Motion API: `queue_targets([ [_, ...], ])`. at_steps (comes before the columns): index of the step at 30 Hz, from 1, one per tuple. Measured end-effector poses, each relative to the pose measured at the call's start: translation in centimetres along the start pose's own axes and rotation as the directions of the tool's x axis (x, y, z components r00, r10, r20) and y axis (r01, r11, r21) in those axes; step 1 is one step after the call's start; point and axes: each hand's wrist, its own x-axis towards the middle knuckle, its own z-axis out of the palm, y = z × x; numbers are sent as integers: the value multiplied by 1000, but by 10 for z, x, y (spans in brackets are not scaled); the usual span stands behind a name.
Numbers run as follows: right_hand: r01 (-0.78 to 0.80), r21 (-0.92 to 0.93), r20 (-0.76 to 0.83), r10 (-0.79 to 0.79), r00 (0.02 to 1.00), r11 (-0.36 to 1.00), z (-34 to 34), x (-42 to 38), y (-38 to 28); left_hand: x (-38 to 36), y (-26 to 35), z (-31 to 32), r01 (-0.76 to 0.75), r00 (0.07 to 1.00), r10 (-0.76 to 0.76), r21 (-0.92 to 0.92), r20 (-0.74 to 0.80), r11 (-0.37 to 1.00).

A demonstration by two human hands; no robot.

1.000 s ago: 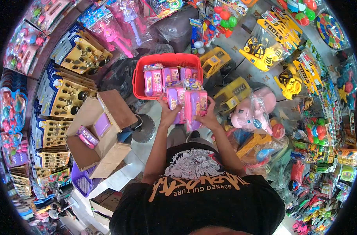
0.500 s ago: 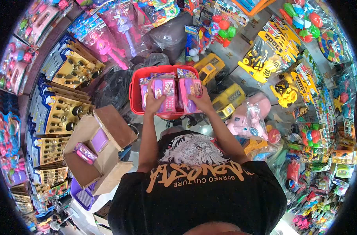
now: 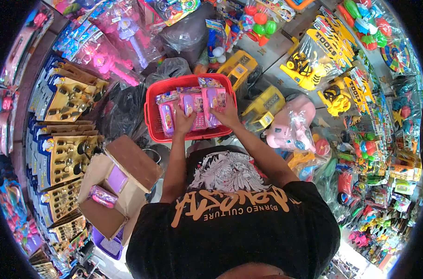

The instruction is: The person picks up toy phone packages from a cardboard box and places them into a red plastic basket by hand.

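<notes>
A red plastic basket (image 3: 151,122) holds several bagged pink and purple toy phones with printed card tops, standing side by side. My left hand (image 3: 184,122) grips the lower part of the middle toy phone pack (image 3: 200,109), thumb on its front. My right hand (image 3: 227,115) is closed around the right-hand toy phone pack (image 3: 212,99), fingers along its outer side. Another toy phone pack (image 3: 167,120) leans at the left end of the row, beside my left hand. The undersides of the packs are hidden in the basket.
An open cardboard box (image 3: 133,160) at the left contains a shiny pink packet (image 3: 103,196) and a purple item (image 3: 117,180). Yellow toy trucks (image 3: 265,106) and a pink bagged ride-on toy (image 3: 290,125) stand right of the basket. Hanging carded toys (image 3: 72,156) line both sides.
Both hands have lowered the packs deeper into the basket. The right pack has moved left, close against the middle one. The left-end pack is now more visible. The view has shifted slightly.
</notes>
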Motion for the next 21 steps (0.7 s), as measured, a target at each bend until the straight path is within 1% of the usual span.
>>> queue_targets([
  [1,-8,94,5,8,1000,996,3,1,0,2,-7,2,-63,997,66,85,-38,994],
  [2,-11,94,3,11,1000,995,5,0,-1,5,-14,4,-63,997,66,85,-34,994],
  [4,-35,-122,-52,28,998,992,9,-5,-2,12,-21,3,-118,992,121,56,-46,991],
  [5,-34,-122,-52,28,998,992,10,-7,-3,12,-25,4,-118,992,121,57,-47,991],
  [7,-73,-287,-57,59,997,955,10,-10,-3,9,-21,8,-158,983,167,112,-76,981],
  [8,-76,-289,-58,61,996,954,9,-12,-2,8,-19,9,-157,983,166,110,-74,981],
  [10,-188,-370,-1,202,979,910,0,-16,-14,4,-20,13,-198,977,210,188,-46,962],
  [11,-191,-371,-2,206,979,909,1,-17,-13,2,-21,14,-196,977,207,186,-43,963],
  [13,-186,-418,-44,185,982,889,5,-21,-8,1,-29,19,-107,994,107,110,3,988],
  [14,-187,-418,-45,186,982,889,6,-22,-6,1,-34,23,-107,994,107,109,5,988],
  [16,-163,-403,-107,130,986,901,7,-24,-3,1,-43,28,-224,969,247,350,-22,910],
  [17,-159,-402,-105,127,986,902,6,-24,-2,0,-48,28,-224,968,248,351,-25,909],
  [19,-152,-253,-64,140,988,956,1,-24,-4,-4,-34,23,-161,986,162,411,31,897],
  [20,-149,-253,-64,137,988,956,0,-25,0,-4,-30,20,-161,986,164,411,29,897],
  [21,-112,-266,-41,105,994,957,0,-26,2,-4,-27,17,-148,989,139,426,53,892],
])
